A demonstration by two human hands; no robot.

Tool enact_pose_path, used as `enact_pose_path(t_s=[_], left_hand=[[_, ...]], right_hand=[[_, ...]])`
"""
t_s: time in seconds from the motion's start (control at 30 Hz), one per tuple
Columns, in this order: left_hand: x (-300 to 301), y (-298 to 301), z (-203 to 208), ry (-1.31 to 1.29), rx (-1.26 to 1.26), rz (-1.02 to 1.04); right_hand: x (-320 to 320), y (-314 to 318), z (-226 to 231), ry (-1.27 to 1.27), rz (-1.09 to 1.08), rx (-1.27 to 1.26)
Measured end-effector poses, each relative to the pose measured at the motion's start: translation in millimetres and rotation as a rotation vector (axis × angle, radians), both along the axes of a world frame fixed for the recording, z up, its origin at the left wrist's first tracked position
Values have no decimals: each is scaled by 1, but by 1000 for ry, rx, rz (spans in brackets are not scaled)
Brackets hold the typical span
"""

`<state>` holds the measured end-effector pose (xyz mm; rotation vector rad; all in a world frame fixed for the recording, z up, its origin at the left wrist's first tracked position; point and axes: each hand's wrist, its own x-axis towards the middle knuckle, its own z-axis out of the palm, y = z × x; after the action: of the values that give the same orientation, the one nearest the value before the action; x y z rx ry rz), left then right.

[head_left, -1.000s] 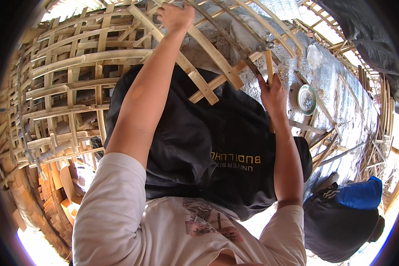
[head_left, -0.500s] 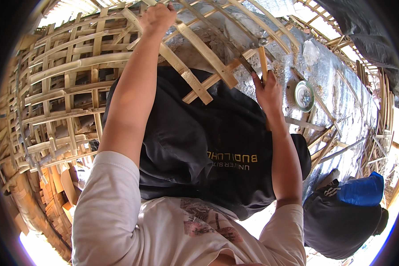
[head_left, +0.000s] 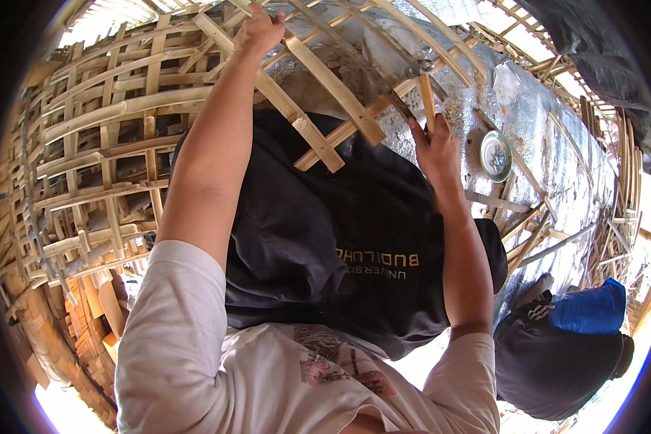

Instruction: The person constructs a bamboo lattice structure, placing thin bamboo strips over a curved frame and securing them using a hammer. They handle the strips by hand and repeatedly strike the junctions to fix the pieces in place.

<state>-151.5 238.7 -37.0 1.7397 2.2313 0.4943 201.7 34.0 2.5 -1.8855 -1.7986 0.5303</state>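
Observation:
My left hand [head_left: 260, 30] is closed on a bamboo slat [head_left: 334, 88] of a crossed lattice at the top of the view. That slat slants down to the right over a black jacket [head_left: 282, 210] spread across my lap. A second slat [head_left: 296, 116] lies beside it, over a crosspiece. In my closed right hand [head_left: 439, 150] is a hammer [head_left: 429, 101], its wooden handle upright and its metal head at the top. A dark, flat strip [head_left: 400, 103] ends at my right thumb; whether my hand also grips it, I cannot tell.
Woven bamboo lattice [head_left: 116, 108] fills the left side. On the silvery sheet [head_left: 535, 145] at the right lies a small green-rimmed dish [head_left: 496, 156]. Loose bamboo strips [head_left: 532, 239] lie beyond it. A blue packet [head_left: 589, 309] rests on a dark bundle [head_left: 557, 362] at lower right.
My left hand and the slats under it have shifted very slightly left. My right hand and the hammer stay nearly where they were.

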Motion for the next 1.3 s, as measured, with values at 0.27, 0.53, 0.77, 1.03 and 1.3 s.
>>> enact_pose_path(t_s=[0.27,0.53,0.77,1.03,1.3], left_hand=[[-19,13,-10,-4,-17,51],[-13,19,7,-49,-49,31],[4,14,41,-118,128,8],[6,-14,99,-147,180,48],[20,-34,146,-70,236,113]], right_hand=[[-2,2,4,19,-10,7],[14,5,18,45,-54,64],[26,-2,54,127,-177,43],[31,-3,59,170,-199,3],[32,-3,61,155,-161,38]])
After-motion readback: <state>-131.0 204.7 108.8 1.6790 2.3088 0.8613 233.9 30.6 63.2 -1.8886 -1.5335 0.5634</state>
